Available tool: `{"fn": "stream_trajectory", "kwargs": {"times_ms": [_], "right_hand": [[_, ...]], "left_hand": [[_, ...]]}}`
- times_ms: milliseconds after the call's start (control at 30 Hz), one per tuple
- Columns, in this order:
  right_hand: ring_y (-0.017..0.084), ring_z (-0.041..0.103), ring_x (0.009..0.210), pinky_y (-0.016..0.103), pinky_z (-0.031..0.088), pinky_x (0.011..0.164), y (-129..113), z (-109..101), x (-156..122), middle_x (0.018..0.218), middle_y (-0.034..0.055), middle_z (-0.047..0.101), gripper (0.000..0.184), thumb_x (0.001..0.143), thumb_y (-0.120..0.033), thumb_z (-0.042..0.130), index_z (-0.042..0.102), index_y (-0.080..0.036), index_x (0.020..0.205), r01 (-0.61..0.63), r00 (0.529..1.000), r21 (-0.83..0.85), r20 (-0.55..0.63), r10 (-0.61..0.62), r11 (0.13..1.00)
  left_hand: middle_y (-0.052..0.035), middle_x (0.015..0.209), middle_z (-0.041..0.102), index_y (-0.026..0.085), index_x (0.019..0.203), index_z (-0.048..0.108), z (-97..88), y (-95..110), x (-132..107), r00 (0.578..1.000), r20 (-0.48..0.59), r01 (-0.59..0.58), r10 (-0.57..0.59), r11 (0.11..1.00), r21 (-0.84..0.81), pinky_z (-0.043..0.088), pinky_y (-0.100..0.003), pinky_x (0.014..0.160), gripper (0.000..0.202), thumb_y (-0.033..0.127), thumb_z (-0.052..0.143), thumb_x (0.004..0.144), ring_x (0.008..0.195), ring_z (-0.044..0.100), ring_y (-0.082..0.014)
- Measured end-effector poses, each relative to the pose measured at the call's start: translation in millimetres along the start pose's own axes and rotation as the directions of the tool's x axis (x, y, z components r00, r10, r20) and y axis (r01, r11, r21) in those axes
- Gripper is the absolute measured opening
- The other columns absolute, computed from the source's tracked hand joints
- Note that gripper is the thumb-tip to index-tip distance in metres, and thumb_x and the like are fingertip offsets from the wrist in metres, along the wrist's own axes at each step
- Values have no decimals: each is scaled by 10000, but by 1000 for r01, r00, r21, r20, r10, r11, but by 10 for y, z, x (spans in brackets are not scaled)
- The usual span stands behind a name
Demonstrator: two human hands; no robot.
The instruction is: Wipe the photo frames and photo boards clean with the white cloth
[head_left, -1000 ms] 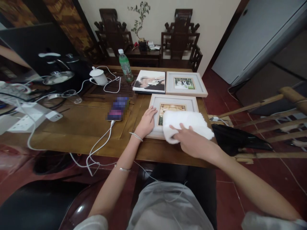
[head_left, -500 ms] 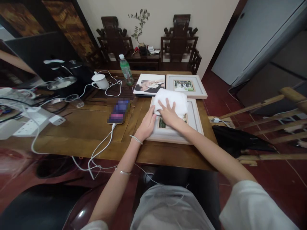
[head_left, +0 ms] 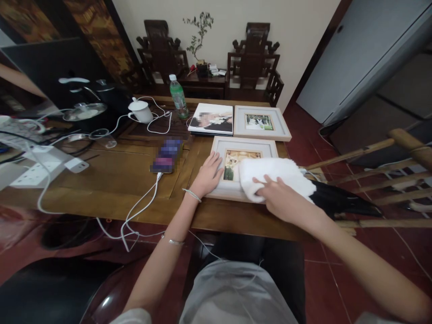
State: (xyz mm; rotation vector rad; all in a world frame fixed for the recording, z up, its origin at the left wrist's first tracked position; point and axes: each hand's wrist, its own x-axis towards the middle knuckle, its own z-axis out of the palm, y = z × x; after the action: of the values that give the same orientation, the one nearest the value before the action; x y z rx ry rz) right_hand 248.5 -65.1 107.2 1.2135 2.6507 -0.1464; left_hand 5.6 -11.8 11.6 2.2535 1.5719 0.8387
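Note:
A light wooden picture frame [head_left: 248, 143] lies flat near the front edge of the table, with a photo inside a pale mount. My left hand [head_left: 208, 174] rests flat on its left side, fingers stretched out. Over the frame's lower right part is a folded white cloth [head_left: 276, 173], which hides that corner and reaches past the table's right edge. My right hand [head_left: 280, 198] grips the near side of the cloth, fingers curled onto it. Behind lie a second picture frame [head_left: 281, 126] and a white photo album or panel [head_left: 211, 112] with a blurred picture.
Left of the frames lies a phone [head_left: 167, 155] with a charging cable. Farther back stand a green-labelled bottle [head_left: 178, 96] and a lidded white cup [head_left: 140, 111]. A power strip [head_left: 40, 166], a clear plastic cup [head_left: 104, 138] and a pot [head_left: 86, 117] crowd the left.
My right hand and the cloth have moved right and toward me, from the frame's upper part to its lower right, uncovering the photo. My left hand stays on the frame's left side.

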Motion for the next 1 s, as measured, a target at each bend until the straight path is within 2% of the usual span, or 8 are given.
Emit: {"fn": "stream_trajectory", "kwargs": {"times_ms": [100, 233, 367, 500, 633, 767, 900, 1000], "right_hand": [[415, 314, 1331, 638, 327, 991, 308, 76, 251, 1464, 145, 397, 503, 709, 15, 393, 655, -122, 1117, -120, 989, -70, -91, 114, 990], [449, 184, 1367, 728, 260, 974, 654, 157, 758, 1527, 121, 284, 489, 751, -18, 392, 617, -109, 1176, -256, 940, -90, -256, 227, 962], [463, 167, 1365, 753, 209, 981, 718, 140, 1067, 1538, 104, 263, 475, 763, -14, 384, 629, -109, 1158, -327, 910, -66, -292, 295, 943], [462, 198, 1358, 747, 194, 988, 462, 165, 908, 1525, 115, 293, 492, 742, 1, 399, 648, -128, 1144, -247, 950, -106, -221, 220, 963], [463, 221, 1354, 724, 226, 990, 63, 185, 412, 1512, 132, 316, 488, 730, 10, 405, 668, -133, 1116, -140, 986, -110, -104, 128, 984], [445, 253, 1354, 675, 284, 1002, -289, 103, 2, 1519, 128, 301, 514, 728, 19, 391, 654, -139, 1140, -12, 1000, -25, -9, 12, 1000], [434, 226, 1369, 667, 277, 1021, -440, 74, 4, 1519, 114, 302, 496, 723, 17, 396, 658, -136, 1116, 88, 996, 29, -18, -88, 996], [392, 209, 1388, 652, 249, 1051, -289, 146, 239, 1511, 94, 327, 533, 724, 23, 377, 637, -149, 1157, 83, 991, 58, -112, -77, 995]], "left_hand": [[-166, 1469, 388, 89, 1319, 480, -11, 0, 3, 1000, 7, -12, 12, 1000, 15, 274, -526, 1115, 446, 289, 385, 932, 1423, 218, -275], [-160, 1451, 418, 98, 1316, 485, -9, -13, 4, 1000, -5, -17, 17, 1000, 5, 283, -520, 1115, 434, 264, 403, 923, 1418, 237, -268], [-161, 1441, 431, 95, 1291, 505, 0, -22, 5, 1000, -26, -6, 6, 1000, 2, 283, -529, 1114, 417, 260, 422, 916, 1413, 249, -270], [-156, 1436, 438, 101, 1278, 515, 9, -19, 15, 999, -34, -8, 8, 1000, -5, 283, -536, 1114, 402, 247, 413, 918, 1408, 262, -267], [-162, 1432, 442, 101, 1272, 519, 21, -12, 24, 999, -46, -3, 3, 1000, -6, 286, -530, 1116, 397, 245, 413, 918, 1406, 268, -270], [-171, 1421, 452, 85, 1267, 522, 23, -8, 27, 999, -53, -6, 6, 1000, 1, 303, -506, 1116, 399, 240, 411, 917, 1400, 282, -268], [-162, 1426, 449, 96, 1279, 512, 6, -12, 23, 999, -50, -10, 11, 1000, 16, 305, -500, 1115, 402, 244, 400, 923, 1403, 275, -261], [-159, 1439, 434, 105, 1293, 501, -8, -14, 21, 1000, -16, -21, 22, 999, 37, 300, -512, 1112, 410, 251, 395, 925, 1409, 259, -261]]}}
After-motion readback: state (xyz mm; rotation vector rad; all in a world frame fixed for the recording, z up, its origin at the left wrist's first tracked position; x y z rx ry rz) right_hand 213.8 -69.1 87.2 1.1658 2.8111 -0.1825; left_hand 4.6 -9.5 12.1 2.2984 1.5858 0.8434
